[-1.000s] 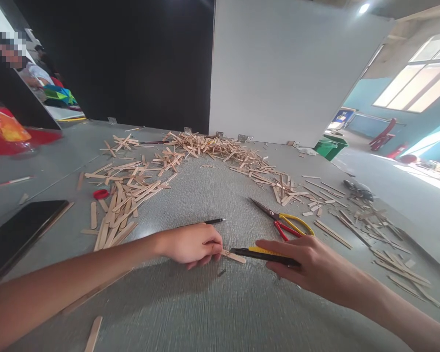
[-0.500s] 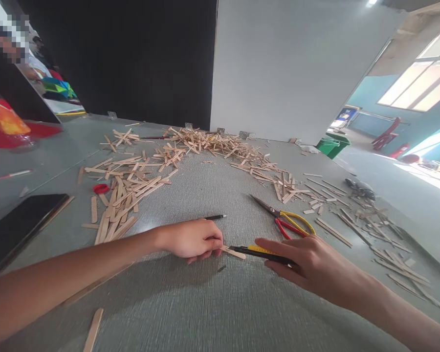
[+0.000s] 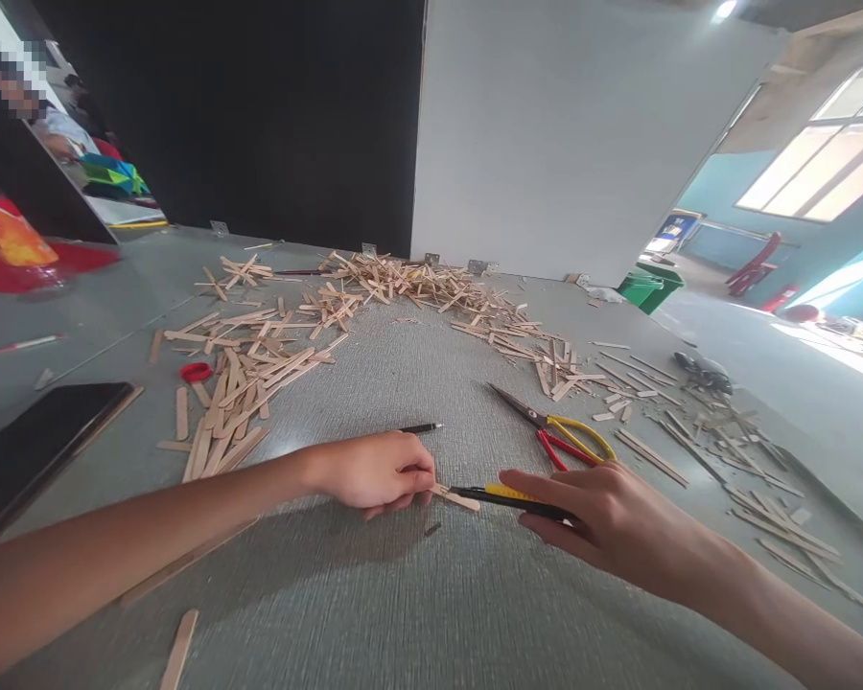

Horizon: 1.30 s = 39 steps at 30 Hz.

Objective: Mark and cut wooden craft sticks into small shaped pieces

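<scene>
Near the middle of the table my left hand (image 3: pixel 386 471) is closed on a wooden craft stick (image 3: pixel 464 501), whose rounded end sticks out to the right of my fingers. My right hand (image 3: pixel 582 513) grips a yellow and black utility knife (image 3: pixel 507 494). The knife's tip is at the stick, close to my left fingertips; the blade itself is too small to make out. Just beyond my left hand lies a black pen (image 3: pixel 421 427), partly hidden by it. Scissors (image 3: pixel 539 419) with one red and one yellow handle rest beyond my right hand.
Loose craft sticks (image 3: pixel 237 398) lie in an arc across the table. Cut slivers (image 3: pixel 762 460) are strewn at the right. A phone (image 3: pixel 43 450) and a red ring (image 3: pixel 196 372) are at the left. Black and grey panels (image 3: pixel 532 134) stand behind. A person (image 3: pixel 64 129) is at far left.
Both hands, the stick and the knife hold nearly the same positions. The whole view has shifted very slightly.
</scene>
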Tool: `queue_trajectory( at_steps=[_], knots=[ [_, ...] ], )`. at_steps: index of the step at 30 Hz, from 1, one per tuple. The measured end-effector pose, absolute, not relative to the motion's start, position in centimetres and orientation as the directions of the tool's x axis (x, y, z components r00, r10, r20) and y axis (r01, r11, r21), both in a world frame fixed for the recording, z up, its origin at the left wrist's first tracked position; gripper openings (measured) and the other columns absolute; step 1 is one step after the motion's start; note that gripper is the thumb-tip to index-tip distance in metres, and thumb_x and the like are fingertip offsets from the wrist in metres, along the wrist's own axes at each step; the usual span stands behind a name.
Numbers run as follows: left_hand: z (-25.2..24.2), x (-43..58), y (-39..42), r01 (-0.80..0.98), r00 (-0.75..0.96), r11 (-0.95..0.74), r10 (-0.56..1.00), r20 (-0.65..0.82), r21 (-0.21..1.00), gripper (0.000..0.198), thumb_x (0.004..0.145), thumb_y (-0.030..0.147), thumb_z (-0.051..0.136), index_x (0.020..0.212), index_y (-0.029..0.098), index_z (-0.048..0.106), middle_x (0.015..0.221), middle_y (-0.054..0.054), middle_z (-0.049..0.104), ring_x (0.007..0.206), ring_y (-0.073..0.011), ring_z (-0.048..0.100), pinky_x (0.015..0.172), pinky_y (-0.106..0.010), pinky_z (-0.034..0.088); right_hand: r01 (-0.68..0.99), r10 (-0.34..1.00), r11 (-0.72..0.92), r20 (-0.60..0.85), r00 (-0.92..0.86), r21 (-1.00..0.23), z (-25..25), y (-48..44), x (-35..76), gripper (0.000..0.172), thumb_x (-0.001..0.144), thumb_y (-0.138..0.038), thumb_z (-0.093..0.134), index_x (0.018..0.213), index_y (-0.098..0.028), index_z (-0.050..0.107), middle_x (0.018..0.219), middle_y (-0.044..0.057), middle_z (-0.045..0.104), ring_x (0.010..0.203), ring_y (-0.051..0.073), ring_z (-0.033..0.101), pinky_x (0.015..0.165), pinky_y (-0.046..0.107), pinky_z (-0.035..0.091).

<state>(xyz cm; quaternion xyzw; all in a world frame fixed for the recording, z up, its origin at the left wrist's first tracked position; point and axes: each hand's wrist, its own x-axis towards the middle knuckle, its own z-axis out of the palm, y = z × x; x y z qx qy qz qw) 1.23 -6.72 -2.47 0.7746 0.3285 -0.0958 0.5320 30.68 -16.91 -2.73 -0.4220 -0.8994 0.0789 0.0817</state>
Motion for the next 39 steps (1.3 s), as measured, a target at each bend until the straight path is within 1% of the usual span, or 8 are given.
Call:
queue_trajectory(
  at_steps=[10,17,21,26,29,32,35,39],
  knots=[
    [-2.5,1.2,-6.6,0.592,0.782,-0.239,0.403,-0.476,0.77,0.029,0.102,0.038,0.049,0.081,0.02,0.059,0.056,0.005,0.051,0.04,-0.011,0.047,0.042,-0.022,0.036,0.726,0.73,0.681,0.165,-0.664,-0.092,-3.0,-17.1,30.4,0.036,0.115,-0.04,0.041,0.141,-0.023,0.059,0.073,0.0,0.07,0.056,0.018,0.066,0.056,0.034,0.034],
    [-3.2,1.2,-6.6,0.555,0.804,-0.3,0.435,-0.406,0.776,0.027,0.098,0.033,0.052,0.076,0.02,0.059,0.053,0.005,0.052,0.042,-0.0109,0.045,0.044,-0.022,0.035,0.712,0.703,0.691,0.114,-0.702,0.124,-2.9,-17.9,28.8,0.023,0.113,-0.024,0.041,0.111,-0.02,0.063,0.075,0.0,0.064,0.058,0.018,0.059,0.055,0.036,0.031],
    [-3.1,1.3,-6.7,0.544,0.807,-0.315,0.449,-0.383,0.778,0.023,0.096,0.028,0.051,0.076,0.02,0.061,0.055,0.004,0.055,0.043,-0.0105,0.046,0.046,-0.021,0.036,0.66,0.656,0.716,0.101,-0.748,0.227,-1.3,-17.2,27.9,0.014,0.105,-0.018,0.057,0.116,-0.023,0.065,0.069,-0.003,0.063,0.053,0.016,0.056,0.052,0.034,0.029],
    [-2.8,1.3,-6.9,0.548,0.802,-0.322,0.463,-0.377,0.772,0.023,0.095,0.023,0.05,0.074,0.02,0.059,0.055,0.004,0.054,0.045,-0.0111,0.046,0.048,-0.021,0.036,0.516,0.59,0.771,-0.114,-0.799,0.375,2.9,-15.5,24.6,0.024,0.078,-0.001,0.075,0.09,-0.021,0.07,0.063,-0.002,0.064,0.048,0.015,0.055,0.048,0.036,0.021],
    [-2.8,1.2,-7.0,0.548,0.803,-0.332,0.466,-0.372,0.768,0.022,0.095,0.023,0.05,0.075,0.02,0.058,0.056,0.004,0.054,0.047,-0.0112,0.047,0.049,-0.02,0.036,0.446,0.538,0.813,-0.191,-0.821,0.374,4.4,-14.9,23.6,0.026,0.075,0.002,0.074,0.074,-0.023,0.066,0.07,-0.001,0.069,0.05,0.015,0.055,0.047,0.036,0.019],
    [-3.1,1.2,-6.9,0.543,0.806,-0.34,0.467,-0.363,0.768,0.023,0.097,0.025,0.049,0.076,0.02,0.059,0.056,0.003,0.054,0.049,-0.0119,0.047,0.049,-0.02,0.037,0.5,0.566,0.8,-0.141,-0.812,0.332,3.0,-15.4,24.7,0.027,0.08,0.0,0.071,0.095,-0.022,0.072,0.068,-0.002,0.067,0.048,0.015,0.054,0.048,0.036,0.021],
    [-3.3,1.2,-6.8,0.532,0.813,-0.341,0.462,-0.354,0.775,0.024,0.097,0.025,0.05,0.075,0.019,0.06,0.056,0.003,0.054,0.049,-0.0118,0.047,0.048,-0.02,0.036,0.603,0.65,0.729,-0.053,-0.758,0.323,-0.6,-17.1,27.0,0.065,0.082,0.002,0.067,0.144,-0.017,0.058,0.072,-0.002,0.068,0.05,0.016,0.058,0.048,0.035,0.028],
    [-3.3,1.3,-6.9,0.521,0.819,-0.342,0.46,-0.344,0.782,0.023,0.095,0.025,0.051,0.075,0.019,0.06,0.054,0.004,0.053,0.047,-0.0117,0.045,0.047,-0.021,0.035,0.644,0.672,0.693,0.034,-0.74,0.323,-2.9,-18.9,27.7,0.078,0.082,0.0,0.065,0.157,-0.012,0.046,0.08,0.001,0.071,0.054,0.017,0.063,0.05,0.034,0.037]
  ],
)
